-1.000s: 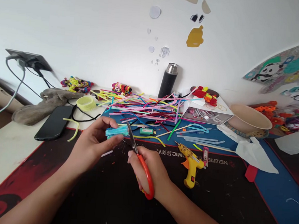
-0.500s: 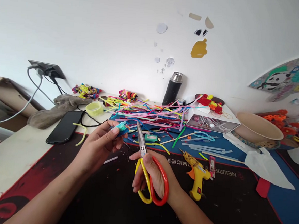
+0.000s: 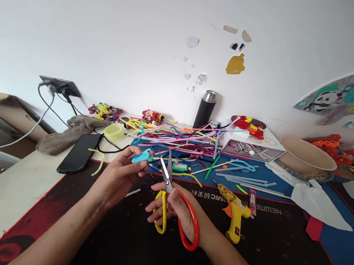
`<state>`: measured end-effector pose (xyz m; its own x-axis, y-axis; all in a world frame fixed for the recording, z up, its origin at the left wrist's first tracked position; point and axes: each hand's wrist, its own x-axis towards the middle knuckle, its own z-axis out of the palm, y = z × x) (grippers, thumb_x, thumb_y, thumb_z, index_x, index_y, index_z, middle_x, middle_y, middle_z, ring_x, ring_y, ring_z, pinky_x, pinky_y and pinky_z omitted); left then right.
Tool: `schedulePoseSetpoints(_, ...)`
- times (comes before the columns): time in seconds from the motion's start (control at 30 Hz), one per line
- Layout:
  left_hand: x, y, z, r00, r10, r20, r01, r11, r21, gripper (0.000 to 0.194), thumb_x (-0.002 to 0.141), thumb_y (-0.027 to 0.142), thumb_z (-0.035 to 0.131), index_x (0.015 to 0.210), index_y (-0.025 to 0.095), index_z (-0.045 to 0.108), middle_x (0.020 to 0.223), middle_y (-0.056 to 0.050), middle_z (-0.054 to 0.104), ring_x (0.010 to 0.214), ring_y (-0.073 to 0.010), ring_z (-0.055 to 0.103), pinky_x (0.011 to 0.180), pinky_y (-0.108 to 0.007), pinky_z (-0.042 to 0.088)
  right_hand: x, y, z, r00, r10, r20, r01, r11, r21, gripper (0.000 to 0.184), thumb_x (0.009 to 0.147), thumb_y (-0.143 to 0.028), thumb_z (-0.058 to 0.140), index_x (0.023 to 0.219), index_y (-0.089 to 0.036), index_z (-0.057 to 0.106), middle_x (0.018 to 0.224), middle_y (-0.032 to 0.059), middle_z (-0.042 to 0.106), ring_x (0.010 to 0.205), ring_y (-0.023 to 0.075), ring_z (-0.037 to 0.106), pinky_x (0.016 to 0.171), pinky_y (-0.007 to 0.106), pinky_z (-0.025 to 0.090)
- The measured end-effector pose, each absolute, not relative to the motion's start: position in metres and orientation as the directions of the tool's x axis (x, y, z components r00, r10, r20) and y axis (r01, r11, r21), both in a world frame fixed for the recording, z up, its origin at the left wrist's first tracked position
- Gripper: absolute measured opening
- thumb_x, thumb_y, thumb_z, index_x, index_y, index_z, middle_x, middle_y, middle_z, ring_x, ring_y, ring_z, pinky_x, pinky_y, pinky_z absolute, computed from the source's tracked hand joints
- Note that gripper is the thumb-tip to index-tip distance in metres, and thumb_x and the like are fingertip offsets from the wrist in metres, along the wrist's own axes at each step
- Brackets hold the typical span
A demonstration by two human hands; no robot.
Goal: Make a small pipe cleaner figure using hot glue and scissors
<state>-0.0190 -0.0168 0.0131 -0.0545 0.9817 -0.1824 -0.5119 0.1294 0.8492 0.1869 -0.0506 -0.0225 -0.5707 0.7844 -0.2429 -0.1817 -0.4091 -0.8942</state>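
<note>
Pinching a fluffy blue bundle between thumb and fingertips, the left hand holds it up above the dark mat. From where I stand, the bundle's long axis runs mostly sideways, from the left fingers toward the right hand's side, rising a little toward the wall. Its far end, with a touch of orange, pokes out past the grip and faces the scissors.

The right hand holds those scissors by their handles, thumb at the red loop and fingers spread around the yellow one. The two blades stand parted in a narrow V and point away from the person, roughly crosswise to the bundle. The bundle lies to the left of the right hand and a bit farther off, near the tip of the closer blade; I see a small gap, though the depth between them is hard to judge. The left hand is plainly the nearer one, since it has the thing in its grip.

Farther out, a yellow glue gun lies to the right of the right hand, and a phone rests to the left of the left hand. Beyond both hands spreads a heap of colored fuzzy sticks, with a black flask behind it.
</note>
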Motion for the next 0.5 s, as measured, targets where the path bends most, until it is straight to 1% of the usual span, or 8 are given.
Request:
schedulePoseSetpoints(0.1,-0.02,-0.015,0.011,-0.047,0.97,-0.237,-0.557,0.171,0.813,0.045,0.056,0.017,0.107,0.088,0.02,0.076,0.081,0.0,0.068,0.073,-0.0129,0.065,0.061,-0.02,0.056,0.187,-0.05,-0.025,-0.556,0.793,-0.251,-0.18,-0.409,-0.895,0.103,0.075,-0.101,0.061,0.132,-0.015,0.066,0.098,0.0138,0.079,0.075,0.0255,0.079,0.068,0.035,0.058)
schedulePoseSetpoints(0.2,-0.02,-0.014,0.009,-0.063,0.973,-0.222,-0.558,0.15,0.816,0.041,0.062,0.029,0.107,0.091,0.018,0.08,0.091,-0.003,0.069,0.081,-0.0155,0.069,0.068,-0.023,0.06,0.188,-0.05,-0.026,-0.548,0.8,-0.245,-0.154,-0.384,-0.911,0.099,0.079,-0.1,0.06,0.131,-0.016,0.065,0.097,0.0126,0.078,0.072,0.024,0.079,0.067,0.033,0.056)
schedulePoseSetpoints(0.27,-0.02,-0.015,0.008,-0.081,0.982,-0.173,-0.53,0.105,0.842,0.037,0.068,0.035,0.104,0.088,0.017,0.079,0.092,-0.003,0.067,0.083,-0.0149,0.067,0.072,-0.023,0.061,0.189,-0.051,-0.026,-0.553,0.801,-0.228,-0.129,-0.353,-0.927,0.095,0.084,-0.097,0.058,0.132,-0.016,0.064,0.1,0.0133,0.078,0.071,0.023,0.078,0.066,0.033,0.055)
schedulePoseSetpoints(0.33,-0.019,-0.015,0.007,-0.105,0.988,-0.114,-0.486,0.049,0.873,0.034,0.071,0.034,0.103,0.087,0.019,0.077,0.093,-0.002,0.066,0.085,-0.014,0.066,0.076,-0.022,0.06,0.19,-0.052,-0.023,-0.558,0.802,-0.213,-0.114,-0.328,-0.938,0.094,0.086,-0.096,0.055,0.133,-0.016,0.063,0.101,0.0138,0.077,0.068,0.0222,0.077,0.063,0.032,0.054)
schedulePoseSetpoints(0.4,-0.018,-0.016,0.006,-0.139,0.989,-0.051,-0.435,-0.015,0.9,0.036,0.071,0.031,0.103,0.092,0.021,0.075,0.097,-0.001,0.067,0.091,-0.0144,0.065,0.08,-0.021,0.058,0.191,-0.052,-0.021,-0.557,0.804,-0.208,-0.107,-0.317,-0.942,0.093,0.089,-0.095,0.053,0.134,-0.015,0.064,0.1,0.0135,0.077,0.064,0.0211,0.075,0.061,0.031,0.053)
schedulePoseSetpoints(0.5,-0.019,-0.017,0.002,-0.18,0.983,0.039,-0.331,-0.097,0.939,0.038,0.075,0.029,0.1,0.102,0.025,0.074,0.106,0.0,0.069,0.099,-0.0147,0.064,0.082,-0.02,0.055,0.191,-0.054,-0.019,-0.549,0.809,-0.21,-0.099,-0.312,-0.945,0.088,0.093,-0.093,0.05,0.132,-0.015,0.065,0.096,0.0118,0.077,0.06,0.0191,0.073,0.062,0.032,0.052)
